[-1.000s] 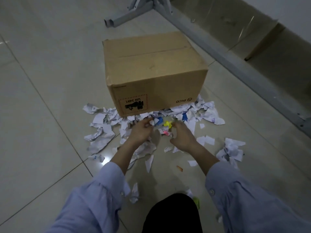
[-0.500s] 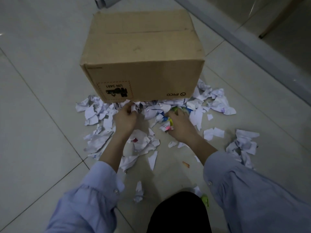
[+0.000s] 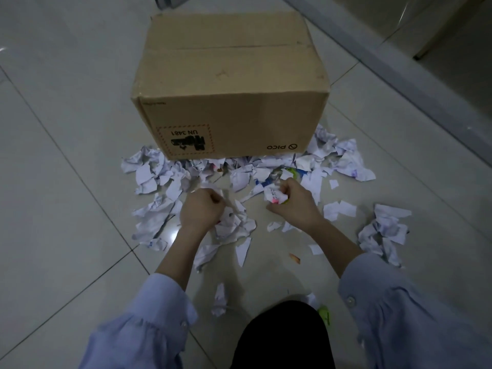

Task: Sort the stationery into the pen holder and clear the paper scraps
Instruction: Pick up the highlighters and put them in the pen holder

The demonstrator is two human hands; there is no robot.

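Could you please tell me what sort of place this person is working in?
Probably an indoor room, perhaps an office or storeroom: a glossy tiled floor, a closed cardboard box, and a grey metal frame alongside.

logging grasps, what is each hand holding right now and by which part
The right hand grips a crumpled paper wad round its middle, pink and green showing. The left hand is curled on white scraps; where it grips them is hidden.

Glossy pale floor tiles (dim light); grey metal bar.
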